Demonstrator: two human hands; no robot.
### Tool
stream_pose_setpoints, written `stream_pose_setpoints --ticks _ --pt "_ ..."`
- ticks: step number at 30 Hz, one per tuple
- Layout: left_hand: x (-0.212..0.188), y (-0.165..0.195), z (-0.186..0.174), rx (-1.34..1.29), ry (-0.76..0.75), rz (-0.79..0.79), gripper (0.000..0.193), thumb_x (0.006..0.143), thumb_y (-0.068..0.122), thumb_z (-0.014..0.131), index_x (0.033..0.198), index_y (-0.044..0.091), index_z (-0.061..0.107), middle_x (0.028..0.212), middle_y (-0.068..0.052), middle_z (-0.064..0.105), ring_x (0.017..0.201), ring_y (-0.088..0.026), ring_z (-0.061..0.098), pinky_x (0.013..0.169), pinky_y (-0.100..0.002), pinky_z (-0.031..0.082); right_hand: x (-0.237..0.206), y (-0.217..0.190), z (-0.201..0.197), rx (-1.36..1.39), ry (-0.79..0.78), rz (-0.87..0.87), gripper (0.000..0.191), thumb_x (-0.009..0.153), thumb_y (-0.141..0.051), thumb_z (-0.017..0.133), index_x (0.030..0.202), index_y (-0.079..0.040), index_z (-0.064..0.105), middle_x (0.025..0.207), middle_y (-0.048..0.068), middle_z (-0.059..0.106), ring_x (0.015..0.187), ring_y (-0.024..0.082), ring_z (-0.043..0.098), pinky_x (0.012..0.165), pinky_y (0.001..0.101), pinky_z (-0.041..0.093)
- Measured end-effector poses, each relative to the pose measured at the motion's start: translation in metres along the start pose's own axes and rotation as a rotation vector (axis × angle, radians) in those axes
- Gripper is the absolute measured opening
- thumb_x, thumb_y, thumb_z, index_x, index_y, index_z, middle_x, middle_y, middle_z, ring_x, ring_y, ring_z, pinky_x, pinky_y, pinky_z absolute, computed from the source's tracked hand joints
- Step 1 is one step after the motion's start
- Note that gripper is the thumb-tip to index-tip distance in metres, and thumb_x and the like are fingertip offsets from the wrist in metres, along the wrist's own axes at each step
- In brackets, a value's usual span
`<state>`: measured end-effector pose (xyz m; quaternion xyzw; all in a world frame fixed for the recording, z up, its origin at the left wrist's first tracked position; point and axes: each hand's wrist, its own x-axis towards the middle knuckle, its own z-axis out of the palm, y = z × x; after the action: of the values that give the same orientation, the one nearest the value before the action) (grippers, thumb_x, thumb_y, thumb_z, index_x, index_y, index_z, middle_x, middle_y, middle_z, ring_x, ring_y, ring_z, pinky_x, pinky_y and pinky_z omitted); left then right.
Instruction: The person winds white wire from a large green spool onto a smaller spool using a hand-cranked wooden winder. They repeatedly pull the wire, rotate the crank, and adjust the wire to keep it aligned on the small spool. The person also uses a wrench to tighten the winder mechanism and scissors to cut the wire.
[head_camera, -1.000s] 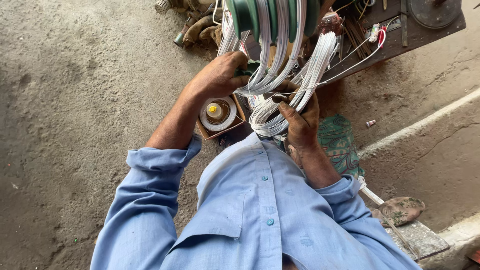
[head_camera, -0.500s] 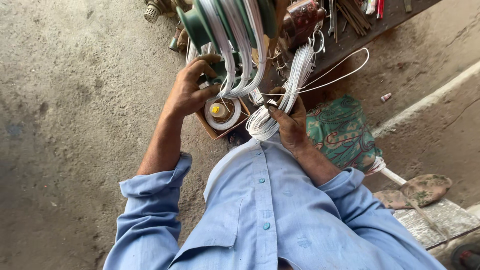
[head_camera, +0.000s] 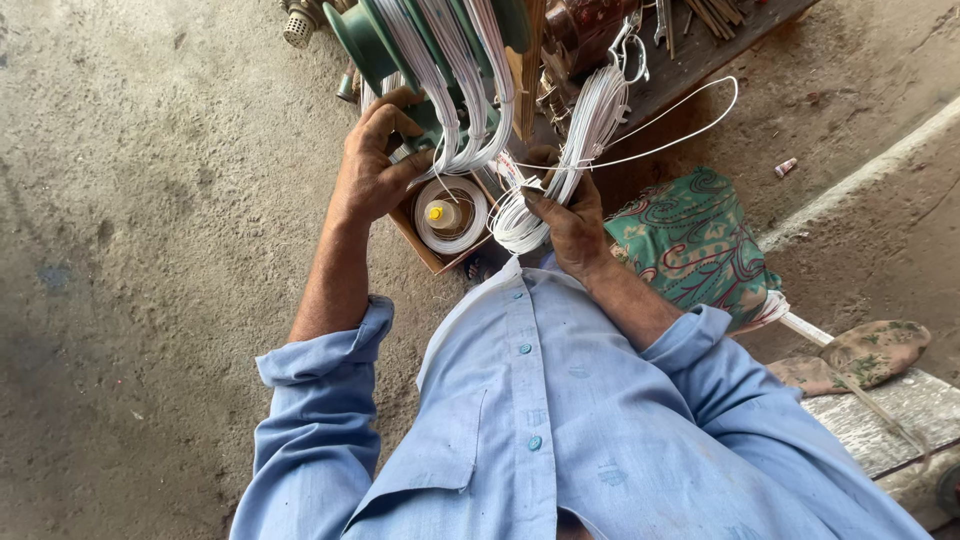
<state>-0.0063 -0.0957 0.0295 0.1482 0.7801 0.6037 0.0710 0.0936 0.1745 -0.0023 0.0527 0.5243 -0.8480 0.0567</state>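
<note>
Head view shows the left hand (head_camera: 372, 165) gripping a green spool (head_camera: 385, 45) at upper centre; the right hand (head_camera: 570, 215) pinches a bundle of white wire loops (head_camera: 520, 222) just beside it, above a small cardboard box (head_camera: 425, 250).

— What do the hands hold?
— A green former (head_camera: 375, 45) carrying looped white wire coils (head_camera: 455, 95), tilted upright; another white wire bundle (head_camera: 560, 165) hangs beside it, its lower loops bunched.

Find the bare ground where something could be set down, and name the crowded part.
Free: the concrete floor beside the left hand. Crowded: ahead, around the green spool, white wire, small box and right hand.
</note>
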Motion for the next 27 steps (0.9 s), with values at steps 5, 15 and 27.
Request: stream_pose_setpoints --ticks 5,15,27 --pt "0.008 -0.007 0.012 -0.032 -0.026 0.042 0.025 0.085 0.001 0.080 0.101 0.002 0.061 0.151 -0.016 0.052 0.140 -0.030 0.058 0.112 -0.040 0.053 0.001 0.004 -0.006 -0.004 0.015 -0.090 0.031 0.097 0.002 0.071 0.124 -0.008 0.058 0.136 0.005 0.062 0.126 0.014 0.061 0.110 0.0298 0.055" --pt "0.017 -0.022 0.027 -0.083 -0.030 0.078 0.027 0.085 0.000 0.081 0.099 0.003 0.059 0.151 -0.014 0.053 0.142 -0.027 0.056 0.115 -0.040 0.051 0.001 0.023 -0.024 0.052 0.142 -0.042 0.043 0.091 0.005 0.073 0.131 -0.003 0.060 0.122 0.008 0.065 0.118 0.018 0.063 0.106 0.0323 0.054" --pt "0.034 -0.034 0.051 -0.030 -0.082 0.100 0.031 0.083 0.010 0.084 0.102 0.002 0.061 0.148 -0.016 0.055 0.135 -0.028 0.061 0.111 -0.041 0.054 0.002 0.039 -0.040 0.164 0.210 -0.043 0.037 0.091 0.003 0.072 0.124 -0.001 0.056 0.128 0.013 0.065 0.120 0.022 0.065 0.106 0.0366 0.060"
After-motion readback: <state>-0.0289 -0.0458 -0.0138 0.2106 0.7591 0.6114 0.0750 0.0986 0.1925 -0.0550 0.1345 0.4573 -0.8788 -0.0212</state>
